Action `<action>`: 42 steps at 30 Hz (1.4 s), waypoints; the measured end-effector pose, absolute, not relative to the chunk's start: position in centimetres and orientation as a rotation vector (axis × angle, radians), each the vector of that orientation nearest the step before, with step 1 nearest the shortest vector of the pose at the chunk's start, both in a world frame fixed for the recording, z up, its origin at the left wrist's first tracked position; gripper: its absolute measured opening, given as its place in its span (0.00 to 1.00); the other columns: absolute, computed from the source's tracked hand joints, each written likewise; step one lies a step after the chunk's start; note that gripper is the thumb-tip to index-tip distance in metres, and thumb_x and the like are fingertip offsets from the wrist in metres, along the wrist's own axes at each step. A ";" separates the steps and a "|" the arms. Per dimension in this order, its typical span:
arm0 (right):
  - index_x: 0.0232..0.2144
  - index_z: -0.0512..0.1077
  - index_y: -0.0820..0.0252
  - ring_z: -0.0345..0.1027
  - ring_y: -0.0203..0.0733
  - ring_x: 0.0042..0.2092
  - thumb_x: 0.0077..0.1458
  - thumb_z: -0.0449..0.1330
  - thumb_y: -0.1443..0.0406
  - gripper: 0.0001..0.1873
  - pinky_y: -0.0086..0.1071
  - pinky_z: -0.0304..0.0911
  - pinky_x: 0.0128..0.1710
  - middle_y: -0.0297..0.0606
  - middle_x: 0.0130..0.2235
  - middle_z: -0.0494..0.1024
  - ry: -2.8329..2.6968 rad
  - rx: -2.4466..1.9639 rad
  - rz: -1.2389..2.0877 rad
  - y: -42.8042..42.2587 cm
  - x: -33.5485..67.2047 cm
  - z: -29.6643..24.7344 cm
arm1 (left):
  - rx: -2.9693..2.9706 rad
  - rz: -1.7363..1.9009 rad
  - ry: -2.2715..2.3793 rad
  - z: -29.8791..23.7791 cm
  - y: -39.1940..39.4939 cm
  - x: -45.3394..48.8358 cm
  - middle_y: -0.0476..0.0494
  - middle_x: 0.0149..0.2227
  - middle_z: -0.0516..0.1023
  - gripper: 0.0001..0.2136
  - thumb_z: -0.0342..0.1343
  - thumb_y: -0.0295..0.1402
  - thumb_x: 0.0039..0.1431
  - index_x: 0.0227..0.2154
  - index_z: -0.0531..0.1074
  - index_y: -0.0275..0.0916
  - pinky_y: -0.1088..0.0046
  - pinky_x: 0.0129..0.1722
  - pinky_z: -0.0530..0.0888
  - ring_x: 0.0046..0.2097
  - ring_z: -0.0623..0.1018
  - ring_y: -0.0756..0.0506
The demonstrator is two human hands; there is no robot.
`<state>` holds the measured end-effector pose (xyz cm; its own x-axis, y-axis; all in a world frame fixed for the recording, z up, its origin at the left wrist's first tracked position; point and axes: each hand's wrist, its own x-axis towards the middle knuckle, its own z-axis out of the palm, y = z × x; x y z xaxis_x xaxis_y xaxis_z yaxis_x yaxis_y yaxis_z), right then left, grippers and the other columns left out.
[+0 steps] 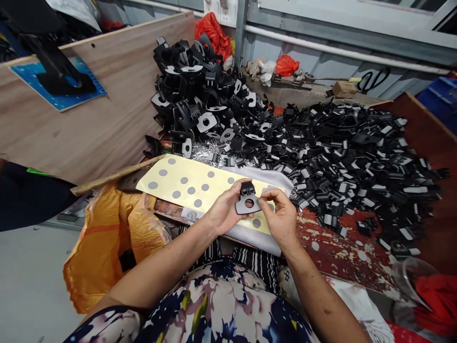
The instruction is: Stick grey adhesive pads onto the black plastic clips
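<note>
Over the yellow sheet, my left hand (225,206) holds a black plastic clip part (247,204) with a flat grey face and a round hole through it. Toothed black ribs show at the part's top edge. My right hand (280,214) is closed in a pinch, thumb and forefinger at the right edge of the same part. Whether anything small sits between those fingertips is hidden. Beneath both hands lies the yellow backing sheet (185,194), dotted with grey round stickers. Grey cloth-like material (273,245) shows under the sheet.
Behind the sheet rises a heap of black clip parts (207,121), with small silver metal pieces (207,151) at its foot. Smaller black parts (342,157) spread rightward over the worn red table (330,243). A wooden board (117,109) walls the left; an orange bag (103,238) hangs below.
</note>
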<state>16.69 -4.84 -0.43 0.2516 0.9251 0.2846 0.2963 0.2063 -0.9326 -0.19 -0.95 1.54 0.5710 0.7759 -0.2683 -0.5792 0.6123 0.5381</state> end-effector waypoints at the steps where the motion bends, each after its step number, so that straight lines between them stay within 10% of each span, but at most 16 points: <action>1: 0.36 0.76 0.55 0.72 0.43 0.41 0.58 0.65 0.66 0.03 0.38 0.67 0.45 0.35 0.37 0.78 -1.286 -1.332 0.662 -4.9 16.7 -0.4 | 0.417 0.824 0.512 1.5 -1.0 -0.2 0.44 0.42 0.72 0.21 0.66 0.47 0.61 0.53 0.74 0.46 0.68 0.32 0.79 0.37 0.74 0.46; 13: 0.37 0.74 0.54 0.73 0.42 0.40 0.61 0.62 0.69 0.04 0.37 0.68 0.44 0.33 0.37 0.79 -1.439 -1.368 0.487 -5.6 16.7 0.3 | 0.459 0.812 0.500 1.4 -1.1 -0.3 0.44 0.43 0.72 0.20 0.64 0.46 0.63 0.55 0.71 0.47 0.68 0.34 0.78 0.39 0.75 0.46; 19: 0.39 0.70 0.53 0.73 0.44 0.40 0.63 0.60 0.71 0.07 0.38 0.70 0.42 0.34 0.36 0.76 -1.663 -1.339 0.230 -5.5 16.3 0.2 | 0.706 0.955 0.667 0.8 -1.8 1.0 0.49 0.42 0.71 0.27 0.70 0.29 0.52 0.53 0.68 0.48 0.75 0.33 0.73 0.39 0.73 0.48; 27: 0.60 0.64 0.46 0.72 0.54 0.52 0.62 0.64 0.67 0.27 0.56 0.63 0.58 0.50 0.64 0.66 -1.896 -1.416 -0.121 -7.0 16.2 -0.4 | 0.785 1.193 0.934 -1.7 -2.5 2.1 0.52 0.38 0.69 0.19 0.68 0.27 0.52 0.44 0.68 0.44 0.79 0.34 0.71 0.36 0.71 0.52; 30: 0.56 0.69 0.50 0.66 0.65 0.58 0.55 0.72 0.58 0.29 0.61 0.56 0.62 0.51 0.59 0.72 -1.772 -1.599 -0.017 -6.9 16.8 0.5 | 0.650 1.078 0.885 -0.9 -2.6 1.8 0.54 0.37 0.69 0.23 0.70 0.31 0.51 0.47 0.65 0.47 0.79 0.23 0.67 0.29 0.70 0.52; 36: 0.48 0.69 0.53 0.71 0.41 0.30 0.62 0.59 0.61 0.12 0.33 0.69 0.34 0.28 0.29 0.73 -1.496 -1.377 1.017 -5.7 17.7 -0.2 | 0.674 0.799 0.755 1.2 -3.4 0.8 0.50 0.38 0.69 0.24 0.68 0.33 0.55 0.53 0.67 0.47 0.74 0.27 0.76 0.35 0.73 0.48; 42: 0.40 0.80 0.54 0.70 0.37 0.26 0.62 0.58 0.68 0.10 0.30 0.64 0.29 0.28 0.27 0.79 -1.770 -1.496 1.016 -3.5 23.4 2.3 | 0.854 0.341 0.819 4.0 0.1 -1.6 0.42 0.51 0.75 0.33 0.69 0.26 0.51 0.60 0.68 0.48 0.67 0.33 0.82 0.41 0.80 0.43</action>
